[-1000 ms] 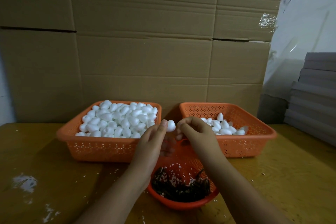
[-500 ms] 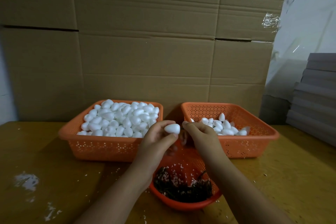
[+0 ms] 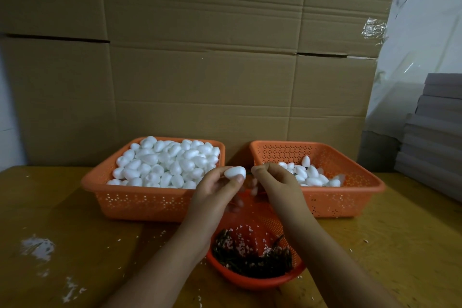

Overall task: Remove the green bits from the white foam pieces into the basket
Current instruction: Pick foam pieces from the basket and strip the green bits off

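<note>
a left hand [image 3: 215, 191] pinches a white foam piece [image 3: 235, 172] between thumb and fingers, while the right hand [image 3: 277, 184], fingers curled just beside it, pinches something too small to make out. directly below both hands sits a round orange basket [image 3: 252, 280] of dark green bits [image 3: 252, 261]. a full orange tray [image 3: 140, 201] lies beyond the left hand, a sparser tray [image 3: 350, 197] beyond the right.

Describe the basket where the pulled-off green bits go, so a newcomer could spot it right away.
On the wooden table, two rectangular orange trays sit before the cardboard wall. The round orange basket sits nearest the person, below both hands. Unlike the trays, it holds dark stems and crumbs, not white foam pieces.
</note>
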Demonstrator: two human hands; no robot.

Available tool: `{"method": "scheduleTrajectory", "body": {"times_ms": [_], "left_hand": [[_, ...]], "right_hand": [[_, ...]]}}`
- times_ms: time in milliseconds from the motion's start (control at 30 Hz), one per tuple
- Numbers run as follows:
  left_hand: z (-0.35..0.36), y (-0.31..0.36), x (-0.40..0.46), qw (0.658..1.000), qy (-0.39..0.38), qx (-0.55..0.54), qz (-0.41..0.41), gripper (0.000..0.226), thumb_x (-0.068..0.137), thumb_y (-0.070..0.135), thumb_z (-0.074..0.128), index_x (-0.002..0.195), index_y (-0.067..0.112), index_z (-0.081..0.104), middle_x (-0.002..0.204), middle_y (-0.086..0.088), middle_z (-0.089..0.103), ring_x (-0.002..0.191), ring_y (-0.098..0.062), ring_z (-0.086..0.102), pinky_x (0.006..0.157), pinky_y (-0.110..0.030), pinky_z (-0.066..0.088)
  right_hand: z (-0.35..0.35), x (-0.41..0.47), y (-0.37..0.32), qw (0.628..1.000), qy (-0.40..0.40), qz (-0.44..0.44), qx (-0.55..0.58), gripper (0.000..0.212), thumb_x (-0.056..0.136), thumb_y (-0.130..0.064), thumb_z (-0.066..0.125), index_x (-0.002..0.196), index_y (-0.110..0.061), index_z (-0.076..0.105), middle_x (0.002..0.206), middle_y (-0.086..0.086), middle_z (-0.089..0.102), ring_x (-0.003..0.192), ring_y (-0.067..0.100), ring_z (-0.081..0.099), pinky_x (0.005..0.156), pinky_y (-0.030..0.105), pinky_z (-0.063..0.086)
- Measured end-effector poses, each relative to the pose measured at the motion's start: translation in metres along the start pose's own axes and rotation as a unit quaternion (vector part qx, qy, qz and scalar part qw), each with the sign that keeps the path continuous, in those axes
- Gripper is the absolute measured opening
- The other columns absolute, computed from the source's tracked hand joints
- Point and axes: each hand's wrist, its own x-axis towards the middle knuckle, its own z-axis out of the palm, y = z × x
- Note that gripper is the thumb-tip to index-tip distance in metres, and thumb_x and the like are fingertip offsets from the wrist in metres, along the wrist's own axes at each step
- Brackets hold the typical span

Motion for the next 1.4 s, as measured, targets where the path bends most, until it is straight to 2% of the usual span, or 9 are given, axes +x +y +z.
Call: {"method": "scheduleTrajectory", "body": {"times_ms": [133,333,600,733,800,867,1067,1167,1400], "left_hand": [[0.0,-0.001,-0.0002,1.0,-0.018,0.005,0.002,0.021,0.09,0.021,0.067,0.108,0.032,0.066,0.084,0.006,0.071,0.069,-0.011,0.064,0.065,-0.024,0.051],[0.0005,0.0,-0.0008,0.999,-0.027,0.023,0.006,0.031,0.089,0.013,0.068,0.112,0.032,0.063,0.085,0.005,0.072,0.069,-0.008,0.064,0.063,-0.018,0.05],[0.0005,-0.0005,-0.0005,0.999,-0.028,0.026,0.009,0.024,0.09,0.012,0.066,0.107,0.029,0.067,0.083,0.007,0.072,0.067,-0.008,0.063,0.063,-0.021,0.051],[0.0008,0.0,0.0002,1.0,-0.018,0.008,0.001,0.015,0.092,0.018,0.065,0.105,0.026,0.069,0.078,0.006,0.07,0.065,-0.01,0.062,0.062,-0.026,0.051],[0.0007,0.0001,0.0002,1.0,-0.013,0.007,0.001,0.014,0.091,0.025,0.065,0.104,0.025,0.07,0.079,0.006,0.071,0.065,-0.01,0.063,0.062,-0.025,0.051],[0.0003,0.0,0.0,1.0,-0.011,0.006,0.001,0.014,0.091,0.029,0.065,0.102,0.025,0.071,0.079,0.005,0.071,0.066,-0.01,0.063,0.062,-0.024,0.051],[0.0,-0.0016,0.0001,1.0,-0.017,0.001,-0.002,0.02,0.087,0.026,0.07,0.105,0.035,0.068,0.083,0.007,0.071,0.067,-0.009,0.064,0.065,-0.025,0.052],[-0.0004,-0.0019,-0.0004,0.999,-0.028,0.016,0.0,0.029,0.089,0.016,0.069,0.11,0.036,0.065,0.084,0.006,0.071,0.068,-0.008,0.064,0.065,-0.022,0.051],[-0.0004,0.0,-0.0008,0.999,-0.034,0.027,0.002,0.03,0.089,0.013,0.068,0.113,0.031,0.064,0.087,0.004,0.072,0.069,-0.008,0.064,0.064,-0.019,0.05]], "right_hand": [[-0.0016,0.0032,0.0034,1.0,0.025,-0.012,-0.007,0.031,0.095,-0.018,0.057,0.067,-0.005,0.056,0.054,0.002,0.054,0.052,0.007,0.05,0.052,0.014,0.042],[-0.0028,0.0074,0.0085,0.999,0.046,-0.008,-0.009,0.034,0.096,-0.019,0.057,0.066,-0.001,0.055,0.05,0.001,0.054,0.05,0.007,0.049,0.052,0.013,0.041],[-0.002,0.0075,0.0071,0.998,0.047,-0.001,-0.042,0.039,0.096,-0.025,0.056,0.065,-0.001,0.057,0.054,0.006,0.056,0.054,0.01,0.052,0.059,0.022,0.042],[-0.0022,0.0038,0.0053,1.0,0.028,-0.001,-0.002,0.029,0.095,-0.021,0.056,0.072,-0.003,0.059,0.058,0.005,0.057,0.054,0.008,0.053,0.053,0.016,0.044],[-0.0014,0.0033,0.0038,1.0,0.016,-0.005,0.014,0.018,0.093,-0.014,0.056,0.079,-0.005,0.062,0.06,0.001,0.058,0.053,0.006,0.053,0.052,0.015,0.045],[-0.001,0.0035,0.0033,1.0,0.007,-0.016,0.005,0.015,0.093,-0.011,0.056,0.079,-0.007,0.061,0.06,-0.001,0.058,0.053,0.006,0.054,0.053,0.015,0.045],[-0.0028,0.0037,0.0047,0.999,0.029,-0.029,-0.004,0.024,0.094,-0.016,0.058,0.073,-0.003,0.059,0.058,0.005,0.055,0.054,0.007,0.051,0.053,0.013,0.042],[-0.0038,0.0043,0.0061,0.999,0.04,-0.024,-0.003,0.029,0.094,-0.02,0.059,0.071,-0.004,0.058,0.057,0.005,0.054,0.053,0.006,0.051,0.053,0.013,0.042],[-0.0044,0.0053,0.0077,0.998,0.051,-0.021,-0.024,0.037,0.095,-0.023,0.059,0.07,0.005,0.058,0.053,0.002,0.055,0.051,0.004,0.051,0.053,0.011,0.041]]}}
